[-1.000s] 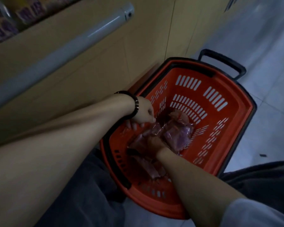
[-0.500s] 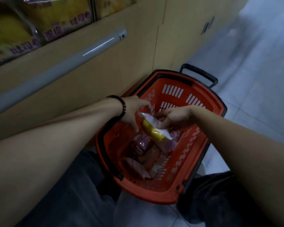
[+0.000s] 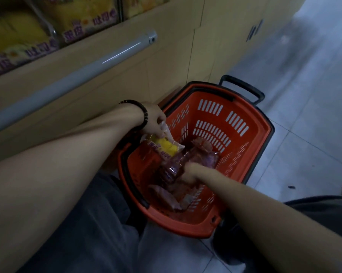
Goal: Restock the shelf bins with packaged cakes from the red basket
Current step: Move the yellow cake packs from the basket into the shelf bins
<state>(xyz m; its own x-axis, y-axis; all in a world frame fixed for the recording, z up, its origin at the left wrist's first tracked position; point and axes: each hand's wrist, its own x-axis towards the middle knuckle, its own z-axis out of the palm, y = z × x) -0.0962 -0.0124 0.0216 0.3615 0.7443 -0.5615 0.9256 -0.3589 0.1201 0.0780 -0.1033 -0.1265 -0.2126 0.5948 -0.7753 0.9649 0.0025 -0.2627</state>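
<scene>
A red basket (image 3: 251, 146) stands on the floor in front of me, with several packaged cakes (image 3: 166, 196) in clear wrap lying in it. My left hand (image 3: 154, 121), a dark bead bracelet on its wrist, pinches the top of a yellow packaged cake (image 3: 166, 147) hanging over the basket's left rim. My right hand (image 3: 189, 172) is down inside the basket, fingers curled on a purple-pink cake pack (image 3: 178, 164).
A beige shelf unit (image 3: 166, 62) with a grey rail (image 3: 71, 81) runs along the left. Its upper bins (image 3: 48, 30) hold yellow packaged cakes. Grey tiled floor (image 3: 308, 115) stretches to the right. My dark trouser knees flank the basket.
My right hand let go of the yellow cake and dropped back into the basket onto a purple pack. My left hand now holds the yellow cake alone, lower left.
</scene>
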